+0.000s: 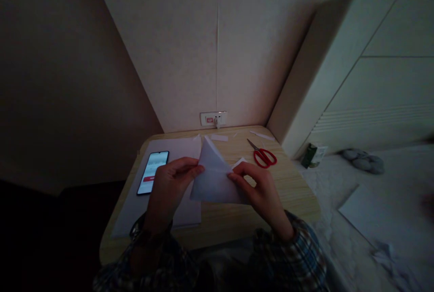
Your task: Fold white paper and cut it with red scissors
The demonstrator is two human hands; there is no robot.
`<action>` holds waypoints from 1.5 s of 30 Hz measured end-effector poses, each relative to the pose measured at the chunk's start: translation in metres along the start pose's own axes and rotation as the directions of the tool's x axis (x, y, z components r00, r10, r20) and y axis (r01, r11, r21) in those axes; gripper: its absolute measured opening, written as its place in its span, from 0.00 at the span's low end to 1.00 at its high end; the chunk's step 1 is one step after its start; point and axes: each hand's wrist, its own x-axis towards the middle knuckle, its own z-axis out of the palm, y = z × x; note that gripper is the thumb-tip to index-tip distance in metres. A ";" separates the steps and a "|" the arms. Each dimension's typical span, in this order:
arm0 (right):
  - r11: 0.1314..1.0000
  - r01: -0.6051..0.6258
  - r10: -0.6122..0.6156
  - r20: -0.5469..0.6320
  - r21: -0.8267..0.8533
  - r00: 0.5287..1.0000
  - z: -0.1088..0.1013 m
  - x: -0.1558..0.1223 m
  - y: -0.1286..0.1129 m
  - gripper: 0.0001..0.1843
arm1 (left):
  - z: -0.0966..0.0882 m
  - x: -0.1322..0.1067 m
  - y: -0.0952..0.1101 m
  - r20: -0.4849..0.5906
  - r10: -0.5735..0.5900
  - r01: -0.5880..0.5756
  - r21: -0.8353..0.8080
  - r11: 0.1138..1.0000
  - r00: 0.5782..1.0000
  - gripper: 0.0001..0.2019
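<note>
Between my two hands a folded sheet of white paper (217, 183) is held up over the small wooden table. Its shape is roughly a triangle with a point at the top. My left hand (179, 174) pinches the left edge between thumb and fingers. On the other side my right hand (256, 183) grips the right edge, thumb and forefinger pressed together. Red-handled scissors (262, 155) lie slightly open behind my right hand. A phone (152, 172) with a lit screen rests on white paper sheets (188, 213), partly behind my left hand.
Paper scraps (219, 138) lie along the back of the wooden table (294, 192). A wall socket (213, 119) with a plug sits just above. To the right, a bed (325, 192) holds a paper sheet (366, 210), a grey item (362, 160) and a small green-and-white box (313, 155).
</note>
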 end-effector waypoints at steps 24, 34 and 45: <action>1.000 -0.024 0.024 0.042 -0.017 0.999 0.002 -0.006 0.007 0.12 | 0.010 0.010 0.007 -0.095 0.105 -0.121 -0.189 0.975 0.990 0.04; 0.998 0.001 0.001 0.038 -0.056 0.999 0.003 -0.007 0.010 0.11 | 0.014 0.017 0.003 -0.036 0.088 -0.095 -0.340 0.936 0.996 0.07; 0.998 0.017 -0.016 0.017 -0.068 1.000 -0.002 -0.009 0.006 0.11 | 0.021 0.013 0.003 -0.121 0.158 -0.192 -0.361 0.913 0.980 0.04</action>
